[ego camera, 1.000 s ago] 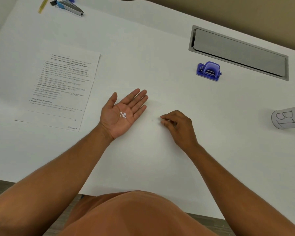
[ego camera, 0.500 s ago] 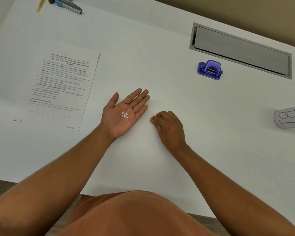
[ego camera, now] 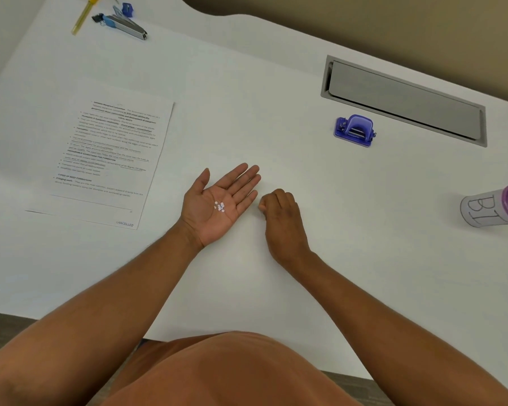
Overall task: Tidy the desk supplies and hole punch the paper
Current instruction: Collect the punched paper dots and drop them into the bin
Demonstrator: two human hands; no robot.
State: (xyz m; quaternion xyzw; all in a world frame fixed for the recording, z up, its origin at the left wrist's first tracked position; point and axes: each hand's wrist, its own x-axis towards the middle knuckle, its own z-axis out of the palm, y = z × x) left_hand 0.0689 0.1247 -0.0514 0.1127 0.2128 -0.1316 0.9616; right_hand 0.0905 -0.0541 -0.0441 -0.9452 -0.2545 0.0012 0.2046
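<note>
My left hand (ego camera: pixel 205 213) lies palm up on the white desk (ego camera: pixel 276 288) with its fingers spread, and several small white paper dots (ego camera: pixel 219 206) rest in the palm. Just right of its fingertips, my right hand (ego camera: pixel 283 221) sits knuckles up with thumb and fingers pinched together against the desk; whether anything is between them is hidden. The purple hole punch (ego camera: pixel 355 131) stands further back to the right, away from both hands. The printed sheet of paper (ego camera: pixel 109 159) lies flat to the left.
A grey cable hatch (ego camera: pixel 405 101) is set into the desk behind the punch. A white cup with a purple rim (ego camera: pixel 487 208) lies on its side at the right edge. A stapler (ego camera: pixel 123 24), a yellow pen (ego camera: pixel 84 14) and a small blue item (ego camera: pixel 127 8) sit at the far left.
My right hand has slid left across the desk, its pinched fingers now close to my left fingertips. My left hand and the dots in it have stayed put.
</note>
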